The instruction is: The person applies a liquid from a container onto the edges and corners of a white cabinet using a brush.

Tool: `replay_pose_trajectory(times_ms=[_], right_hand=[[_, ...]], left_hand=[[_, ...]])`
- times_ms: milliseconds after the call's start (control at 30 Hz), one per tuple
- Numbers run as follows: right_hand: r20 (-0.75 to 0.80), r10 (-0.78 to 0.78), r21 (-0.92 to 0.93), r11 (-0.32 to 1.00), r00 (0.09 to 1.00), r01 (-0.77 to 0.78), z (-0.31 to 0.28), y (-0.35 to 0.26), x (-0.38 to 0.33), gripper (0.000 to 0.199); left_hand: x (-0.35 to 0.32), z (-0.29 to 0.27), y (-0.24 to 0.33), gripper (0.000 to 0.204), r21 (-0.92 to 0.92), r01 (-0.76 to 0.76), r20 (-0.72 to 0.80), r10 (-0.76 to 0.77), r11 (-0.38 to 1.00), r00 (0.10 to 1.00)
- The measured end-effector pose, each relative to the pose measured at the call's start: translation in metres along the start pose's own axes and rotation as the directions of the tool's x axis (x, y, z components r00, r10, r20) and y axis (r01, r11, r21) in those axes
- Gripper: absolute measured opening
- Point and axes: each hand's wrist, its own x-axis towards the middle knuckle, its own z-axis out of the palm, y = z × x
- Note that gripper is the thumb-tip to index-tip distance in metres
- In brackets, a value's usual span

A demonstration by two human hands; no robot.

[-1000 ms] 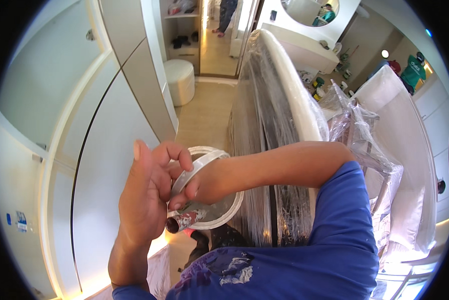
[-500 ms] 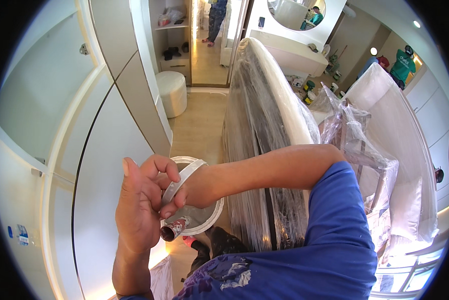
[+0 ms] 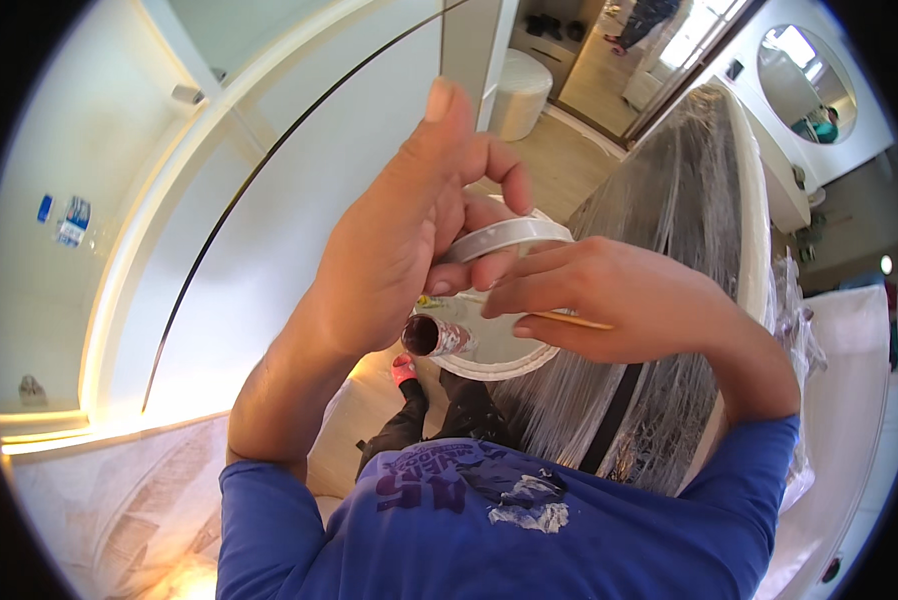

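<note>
The left hand [image 3: 394, 225] curls its fingers around a curved white band [image 3: 504, 236] (thumb raised clear). Below, a paint-smeared tube [image 3: 451, 338] overlaps a pale bucket [image 3: 514, 369]. At right, the right hand [image 3: 629, 300] bends its fingers close together around a thin orange stick [image 3: 581, 321].

- Shirt [image 3: 389, 550]: blue, creased
- Sleeves [image 3: 269, 515]: the same blue, loose, ending near the elbows
- Print [image 3: 419, 475]: purple lettering across the chest, with a darker patch beside it
- Smears [image 3: 531, 513]: white and grey, ragged-edged, over the dark patch
- Trousers [image 3: 474, 403]: near-black
- Shoe [image 3: 403, 370]: pinkish red, rounded
- Left hand [image 3: 409, 230], right hand [image 3: 609, 300]: bare, as are the forearms [image 3: 274, 405]
</note>
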Motion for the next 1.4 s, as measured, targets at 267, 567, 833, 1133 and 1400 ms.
replay_pose_trajectory(times_ms=[267,567,833,1133,1400], right_hand=[[-0.076,0.068,0.100,0.993,0.995,-0.060,-0.026,0.000,-0.004,0.024],[-0.198,0.022,0.065,0.998,0.980,-0.009,-0.020,0.010,-0.003,0.020],[0.040,0.088,-0.174,0.981,0.995,-0.080,0.040,0.023,0.011,0.021],[0.059,0.220,-0.171,0.963,0.974,-0.207,0.056,0.053,0.019,0.022],[0.087,0.262,-0.190,0.951,0.961,-0.242,0.048,0.054,0.028,0.021]], left_hand=[[-0.009,-0.018,0.007,0.092,0.059,-0.029,-0.089,0.034,0.998,0.995],[-0.010,-0.025,0.005,0.093,0.037,-0.041,-0.113,0.045,0.998,0.993],[0.003,0.012,-0.008,0.088,-0.058,-0.027,0.030,0.029,0.998,0.999],[0.013,0.044,-0.009,0.085,-0.069,-0.022,0.131,0.031,0.997,0.991],[0.017,0.049,-0.004,0.087,-0.029,-0.007,0.146,0.011,1.000,0.989]])
